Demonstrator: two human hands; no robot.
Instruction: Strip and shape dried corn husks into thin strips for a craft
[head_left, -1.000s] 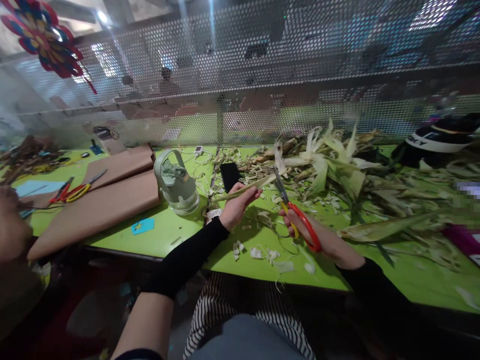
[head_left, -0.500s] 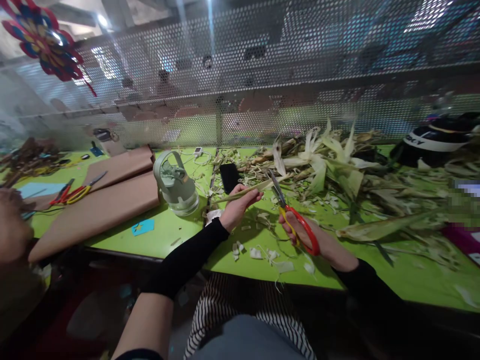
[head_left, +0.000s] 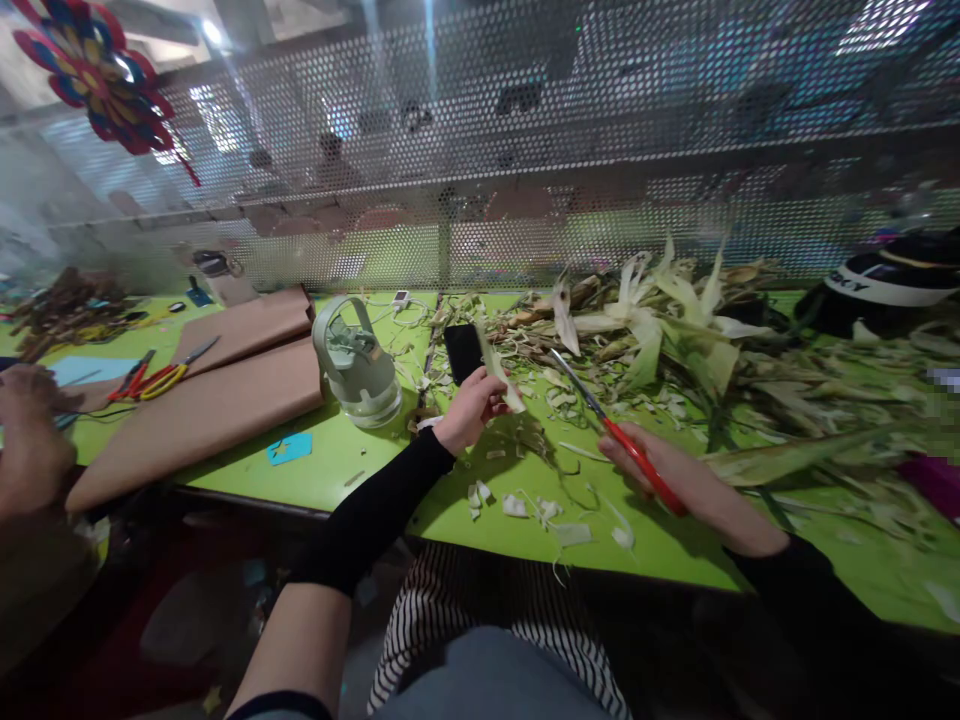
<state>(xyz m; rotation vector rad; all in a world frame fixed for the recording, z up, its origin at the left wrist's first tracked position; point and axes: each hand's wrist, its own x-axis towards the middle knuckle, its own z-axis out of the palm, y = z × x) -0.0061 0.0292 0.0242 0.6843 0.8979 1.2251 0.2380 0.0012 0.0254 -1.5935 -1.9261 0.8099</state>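
Observation:
Between the fingers of my left hand (head_left: 471,408) is a pale strip of corn husk (head_left: 501,372), its upper end pointing away over the table near the phone. My right hand (head_left: 637,455) grips a pair of red-handled scissors (head_left: 646,468). Their blades point up and left, look closed together, and are apart from the strip. Small husk scraps (head_left: 514,506) lie on the green table below my hands. Beyond and to the right spreads a heap of dried corn husks (head_left: 645,330).
A black phone (head_left: 463,352) and a green water bottle (head_left: 357,375) stand near my left hand. Brown paper (head_left: 225,420), a blue card (head_left: 289,449) and more scissors (head_left: 165,380) lie left. Another person's hand (head_left: 34,430) is at far left. A perforated screen (head_left: 450,150) borders the back.
My right hand has drawn the scissors right, away from the husk, and their blades have closed. My left hand has turned the strip from lying sideways to pointing away from me.

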